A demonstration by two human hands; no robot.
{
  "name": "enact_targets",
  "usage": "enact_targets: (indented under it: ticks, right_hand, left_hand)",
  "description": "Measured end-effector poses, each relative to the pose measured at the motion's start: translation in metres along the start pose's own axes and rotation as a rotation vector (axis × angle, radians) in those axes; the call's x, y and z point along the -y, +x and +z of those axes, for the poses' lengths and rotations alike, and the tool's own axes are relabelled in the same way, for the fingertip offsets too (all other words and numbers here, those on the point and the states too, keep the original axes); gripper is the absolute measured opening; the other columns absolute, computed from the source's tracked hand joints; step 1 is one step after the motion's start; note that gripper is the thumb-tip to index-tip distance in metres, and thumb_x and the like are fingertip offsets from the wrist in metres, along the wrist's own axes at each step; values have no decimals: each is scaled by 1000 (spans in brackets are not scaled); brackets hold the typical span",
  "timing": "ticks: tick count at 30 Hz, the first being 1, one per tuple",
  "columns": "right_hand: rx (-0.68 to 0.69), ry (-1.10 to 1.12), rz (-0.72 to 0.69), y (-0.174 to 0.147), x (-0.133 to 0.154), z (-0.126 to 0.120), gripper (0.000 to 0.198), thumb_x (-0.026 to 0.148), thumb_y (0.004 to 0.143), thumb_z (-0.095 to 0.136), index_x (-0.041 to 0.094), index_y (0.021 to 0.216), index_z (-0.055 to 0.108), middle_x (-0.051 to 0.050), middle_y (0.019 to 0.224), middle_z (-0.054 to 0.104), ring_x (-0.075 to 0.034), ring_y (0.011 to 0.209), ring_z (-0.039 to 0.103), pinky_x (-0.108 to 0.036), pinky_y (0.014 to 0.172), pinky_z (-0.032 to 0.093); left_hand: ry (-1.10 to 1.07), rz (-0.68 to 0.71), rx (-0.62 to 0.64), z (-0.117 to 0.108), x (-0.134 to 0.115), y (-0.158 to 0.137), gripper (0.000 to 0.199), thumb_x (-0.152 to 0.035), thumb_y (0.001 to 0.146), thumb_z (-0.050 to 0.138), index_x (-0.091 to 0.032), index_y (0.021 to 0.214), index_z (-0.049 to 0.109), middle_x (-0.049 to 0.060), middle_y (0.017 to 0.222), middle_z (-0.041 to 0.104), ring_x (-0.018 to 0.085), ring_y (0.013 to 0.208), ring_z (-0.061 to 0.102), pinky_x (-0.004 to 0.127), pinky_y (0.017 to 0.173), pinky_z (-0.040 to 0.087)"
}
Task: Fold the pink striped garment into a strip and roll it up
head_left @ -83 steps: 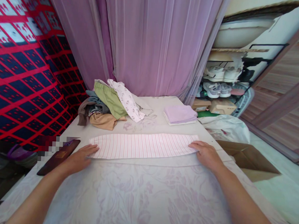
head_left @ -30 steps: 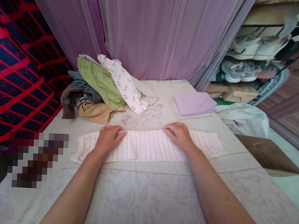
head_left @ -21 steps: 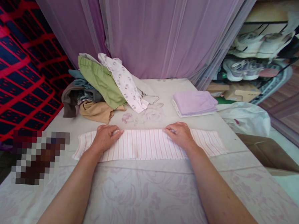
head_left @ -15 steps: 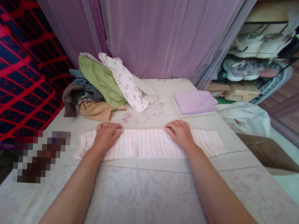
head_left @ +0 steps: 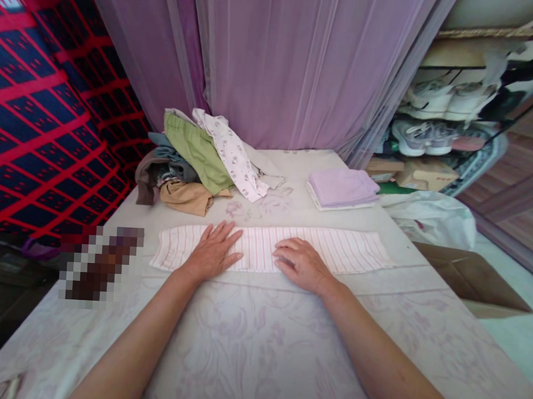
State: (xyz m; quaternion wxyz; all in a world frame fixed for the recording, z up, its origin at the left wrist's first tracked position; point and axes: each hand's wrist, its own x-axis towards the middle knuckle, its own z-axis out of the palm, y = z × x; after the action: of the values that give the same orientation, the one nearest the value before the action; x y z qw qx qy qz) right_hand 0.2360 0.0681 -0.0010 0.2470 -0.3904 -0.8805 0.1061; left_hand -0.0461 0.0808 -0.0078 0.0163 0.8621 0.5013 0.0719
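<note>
A white garment with pink stripes [head_left: 348, 249] lies folded into a long strip across the table. My left hand [head_left: 214, 250] rests palm down on its left part, fingers spread. On the middle of the strip lies my right hand [head_left: 301, 262], its fingers loosely bent and the thumb a little apart, gripping nothing. Beyond the strip, at the back right, sits a folded lilac cloth [head_left: 341, 187] on top of a white one. The garment's parts under both hands are hidden.
At the back left is a heap of clothes with green trousers [head_left: 197, 151], a white printed garment [head_left: 235, 156] and a tan piece [head_left: 186, 196]. A purple curtain [head_left: 273, 63] hangs behind the table. Shoes [head_left: 430, 136] and a cardboard box [head_left: 472, 279] are to the right.
My hands left the strip's far edge and came closer together. The left hand now lies flat with spread fingers; the right moved inward. The view shifted slightly.
</note>
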Motion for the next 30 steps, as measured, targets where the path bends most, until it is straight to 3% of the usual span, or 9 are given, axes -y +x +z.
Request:
enact_targets:
  ticks: [4, 7, 10, 12, 20, 30]
  right_hand:
    - [-24, -3, 3, -19, 2, 4, 18, 25, 84, 62, 24, 100, 70, -7, 111, 67, -22, 105, 58, -40, 90, 41]
    - [-84, -6, 3, -21, 4, 9, 16, 19, 86, 58, 26, 89, 71, -4, 104, 69, -20, 100, 60, -38, 87, 43]
    - [-128, 5, 19, -17, 6, 12, 16, 17, 86, 56, 24, 84, 70, -3, 98, 71, -19, 94, 62, -36, 82, 43]
    - [-149, 25, 31, -16, 8, 14, 15, 17, 87, 55, 23, 83, 68, -3, 96, 71, -19, 93, 62, -35, 82, 43]
    - [-158, 30, 30, -21, 9, 16, 15, 19, 89, 52, 23, 86, 66, -4, 98, 71, -19, 94, 62, -36, 83, 44]
    - [-113, -35, 14, -20, 15, 10, 15, 18, 87, 53, 21, 85, 68, -5, 95, 71, -19, 91, 61, -36, 82, 43]
  left_hand:
    - [21, -16, -109, -3, 1, -18, 61, -55, 92, 42, -21, 143, 41, 13, 153, 32, 32, 143, 23, 55, 113, 21]
    - [-27, 69, -162, -6, -6, -37, 46, -49, 92, 48, -25, 131, 55, 9, 143, 49, 29, 136, 37, 51, 111, 28]
    - [-103, 71, -232, -6, -15, -48, 27, -39, 92, 52, -26, 110, 68, 6, 118, 67, 24, 113, 58, 45, 99, 43]
    - [-156, 47, -267, -6, -20, -49, 22, -33, 92, 52, -25, 102, 70, 6, 103, 71, 21, 97, 63, 40, 88, 49]
    - [-346, -9, -326, -8, -24, -46, 14, -25, 88, 54, -22, 85, 67, 3, 87, 71, 17, 84, 63, 34, 80, 49]
    - [-311, 4, -304, -9, -28, -49, 15, -25, 88, 52, -22, 82, 66, 4, 92, 71, 19, 88, 63, 37, 83, 48]
